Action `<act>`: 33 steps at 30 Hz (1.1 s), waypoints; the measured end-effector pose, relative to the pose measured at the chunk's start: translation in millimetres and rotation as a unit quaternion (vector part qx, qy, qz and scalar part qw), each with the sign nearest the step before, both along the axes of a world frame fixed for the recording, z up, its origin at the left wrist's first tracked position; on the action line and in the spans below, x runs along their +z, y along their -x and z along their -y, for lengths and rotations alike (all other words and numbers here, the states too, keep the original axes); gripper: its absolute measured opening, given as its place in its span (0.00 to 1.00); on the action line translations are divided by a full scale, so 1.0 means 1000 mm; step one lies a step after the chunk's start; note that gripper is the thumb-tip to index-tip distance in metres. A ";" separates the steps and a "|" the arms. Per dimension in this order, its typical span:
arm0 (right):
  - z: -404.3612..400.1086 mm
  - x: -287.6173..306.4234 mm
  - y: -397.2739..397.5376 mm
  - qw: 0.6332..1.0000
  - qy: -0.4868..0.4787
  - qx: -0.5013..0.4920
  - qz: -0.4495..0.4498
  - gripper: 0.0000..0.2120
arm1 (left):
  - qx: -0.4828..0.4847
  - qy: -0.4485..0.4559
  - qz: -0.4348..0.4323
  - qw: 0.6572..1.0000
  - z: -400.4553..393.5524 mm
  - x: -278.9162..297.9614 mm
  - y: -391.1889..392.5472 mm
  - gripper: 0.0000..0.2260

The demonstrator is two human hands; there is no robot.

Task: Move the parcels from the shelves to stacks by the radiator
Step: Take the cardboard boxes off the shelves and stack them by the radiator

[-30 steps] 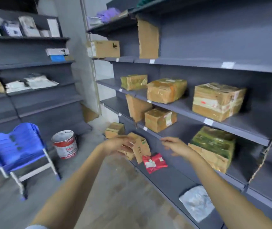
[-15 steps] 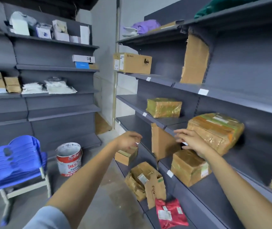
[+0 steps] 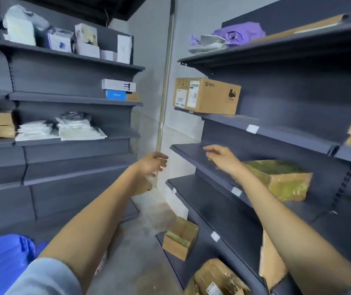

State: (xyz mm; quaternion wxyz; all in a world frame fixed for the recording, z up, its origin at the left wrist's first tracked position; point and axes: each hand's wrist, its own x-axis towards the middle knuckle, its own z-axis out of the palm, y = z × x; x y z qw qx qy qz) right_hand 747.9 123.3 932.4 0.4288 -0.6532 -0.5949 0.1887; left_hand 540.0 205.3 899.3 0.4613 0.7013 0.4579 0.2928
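Note:
My left hand (image 3: 152, 163) and my right hand (image 3: 221, 158) are both raised in front of the dark grey shelves (image 3: 276, 133) on the right, fingers relaxed, holding nothing. The right hand hovers over the bare end of a middle shelf, just left of a tape-wrapped greenish parcel (image 3: 276, 179). One shelf higher sits a brown cardboard box (image 3: 207, 95) with white labels. Lower down lie a small brown parcel (image 3: 181, 238), a crumpled taped parcel (image 3: 215, 277) and an upright brown parcel (image 3: 270, 265) partly hidden by my right arm.
A second grey shelf unit (image 3: 63, 99) on the left holds white boxes, white bags and small brown parcels. A blue plastic chair (image 3: 2, 262) stands at the lower left. Purple and white bags (image 3: 230, 38) lie on the top right shelf. A narrow concrete aisle (image 3: 136, 248) runs between the units.
The view has swung left and upward along the right shelves. Both hands rose with it; my right hand left the taped parcels and now hangs over a bare shelf end.

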 end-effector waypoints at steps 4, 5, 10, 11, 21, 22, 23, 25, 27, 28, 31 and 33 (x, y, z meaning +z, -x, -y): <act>-0.089 0.006 0.001 1.000 -0.018 -0.014 0.013 0.15 | 0.013 -0.011 0.063 0.998 -0.100 0.011 -0.007 0.15; -0.111 0.007 -0.002 0.999 -0.025 -0.022 0.016 0.16 | 0.006 -0.011 0.069 0.998 -0.125 0.008 -0.011 0.14; -0.221 0.019 -0.034 0.992 -0.101 -0.079 0.019 0.19 | -0.026 -0.023 0.078 0.996 -0.247 -0.002 -0.045 0.13; -0.243 0.024 -0.041 0.989 -0.117 -0.088 0.020 0.20 | -0.030 -0.026 0.073 0.997 -0.271 -0.002 -0.053 0.13; -0.404 0.089 -0.088 0.954 -0.234 -0.187 -0.006 0.29 | -0.022 -0.121 0.070 0.990 -0.468 0.054 -0.117 0.18; -0.415 0.090 -0.088 0.950 -0.244 -0.193 0.001 0.29 | -0.018 -0.136 0.081 0.987 -0.484 0.059 -0.121 0.18; -0.425 0.090 -0.089 0.945 -0.255 -0.202 0.015 0.30 | -0.020 -0.153 0.091 0.984 -0.501 0.065 -0.127 0.19; -0.437 0.091 -0.091 0.932 -0.283 -0.225 0.033 0.30 | -0.032 -0.181 0.125 0.975 -0.531 0.082 -0.140 0.21; -0.442 0.090 -0.091 0.922 -0.311 -0.230 0.017 0.26 | -0.064 -0.173 0.177 0.967 -0.555 0.100 -0.155 0.24; -0.444 0.089 -0.091 0.916 -0.325 -0.234 0.009 0.23 | -0.091 -0.158 0.203 0.962 -0.566 0.108 -0.163 0.24; -0.450 0.089 -0.083 0.901 -0.342 -0.268 -0.011 0.24 | -0.196 -0.111 0.229 0.947 -0.590 0.126 -0.181 0.22; -0.454 0.090 -0.080 0.886 -0.350 -0.301 -0.037 0.23 | -0.245 -0.110 0.226 0.936 -0.599 0.136 -0.190 0.21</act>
